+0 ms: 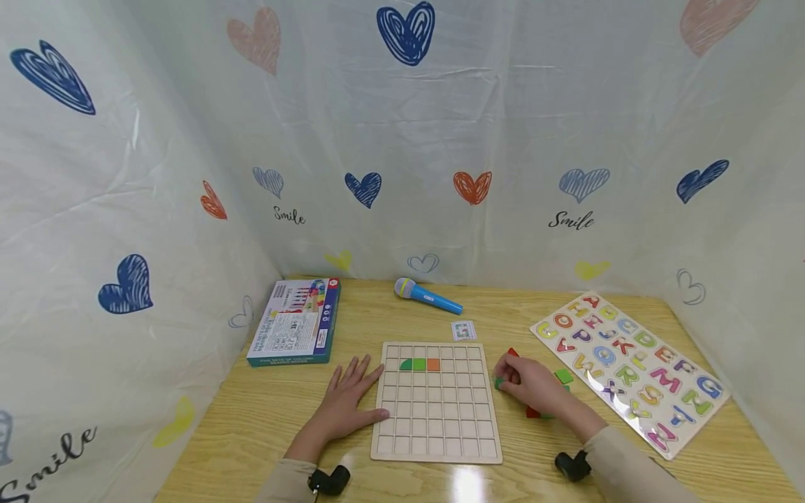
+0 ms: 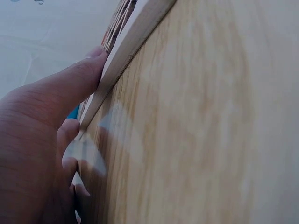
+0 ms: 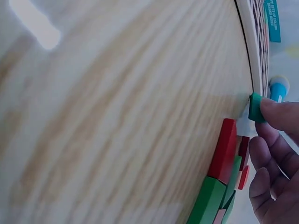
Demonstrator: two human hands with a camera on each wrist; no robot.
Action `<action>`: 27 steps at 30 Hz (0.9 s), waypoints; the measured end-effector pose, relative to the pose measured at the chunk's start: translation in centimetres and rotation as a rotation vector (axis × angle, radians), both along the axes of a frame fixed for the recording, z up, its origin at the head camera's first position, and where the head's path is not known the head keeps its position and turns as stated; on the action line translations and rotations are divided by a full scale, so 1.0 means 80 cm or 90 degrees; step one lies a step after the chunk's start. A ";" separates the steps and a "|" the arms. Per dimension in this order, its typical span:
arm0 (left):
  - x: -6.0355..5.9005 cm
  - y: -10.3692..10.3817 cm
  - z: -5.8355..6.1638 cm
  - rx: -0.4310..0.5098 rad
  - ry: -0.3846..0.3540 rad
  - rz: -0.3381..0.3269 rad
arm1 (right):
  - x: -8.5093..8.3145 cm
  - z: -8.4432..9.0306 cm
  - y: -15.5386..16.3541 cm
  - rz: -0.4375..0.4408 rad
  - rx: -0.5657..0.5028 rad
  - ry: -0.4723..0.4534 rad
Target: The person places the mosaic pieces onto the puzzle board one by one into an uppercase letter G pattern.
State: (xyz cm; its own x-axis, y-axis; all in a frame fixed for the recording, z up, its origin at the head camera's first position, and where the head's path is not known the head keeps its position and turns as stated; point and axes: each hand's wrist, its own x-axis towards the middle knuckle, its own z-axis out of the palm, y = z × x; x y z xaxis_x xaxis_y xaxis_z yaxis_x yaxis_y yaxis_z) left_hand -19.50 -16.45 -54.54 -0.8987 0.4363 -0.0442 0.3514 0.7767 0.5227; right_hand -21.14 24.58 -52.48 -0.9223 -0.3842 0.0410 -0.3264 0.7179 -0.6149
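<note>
A wooden grid board [image 1: 440,412] lies on the table, with a dark green curved tile [image 1: 406,365], a light green square tile [image 1: 419,365] and an orange square tile [image 1: 433,365] side by side in its upper left cells. My left hand [image 1: 342,405] rests at the board's left edge, fingers spread, its thumb [image 2: 79,77] touching the wooden rim. Just off the board's right side, my right hand [image 1: 531,383] pinches a green tile [image 3: 255,108] between thumb and finger. Below that hand lies a loose pile of red tiles [image 3: 223,151] and green tiles [image 3: 205,200], partly hidden in the head view.
An alphabet puzzle board [image 1: 629,370] lies at the right. Behind the grid board are a blue toy microphone [image 1: 434,298] and a small printed card [image 1: 463,330]. A flat colourful box [image 1: 294,321] sits at the back left. Heart-printed curtains enclose the table.
</note>
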 end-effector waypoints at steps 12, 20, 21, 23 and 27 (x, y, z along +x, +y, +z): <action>-0.001 0.000 -0.003 -0.007 0.001 0.006 | -0.023 0.003 -0.033 -0.006 -0.078 -0.029; -0.001 0.001 -0.003 -0.010 0.007 0.003 | -0.040 0.001 -0.077 -0.007 -0.101 -0.050; -0.001 0.001 -0.002 -0.011 0.007 0.003 | -0.042 0.000 -0.082 -0.008 -0.099 -0.046; -0.001 0.000 -0.002 -0.010 0.008 0.003 | -0.047 -0.002 -0.091 -0.011 -0.089 -0.040; 0.000 0.000 -0.003 -0.007 0.007 0.005 | -0.051 -0.003 -0.104 -0.014 -0.077 -0.035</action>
State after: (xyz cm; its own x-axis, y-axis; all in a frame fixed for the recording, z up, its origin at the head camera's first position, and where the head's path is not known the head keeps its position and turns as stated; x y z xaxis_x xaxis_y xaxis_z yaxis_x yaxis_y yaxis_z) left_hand -19.52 -16.47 -54.75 -0.9028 0.4283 -0.0388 0.3508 0.7856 0.5096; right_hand -25.25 16.24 -52.70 -0.9324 -0.3596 0.0347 -0.2751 0.6443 -0.7136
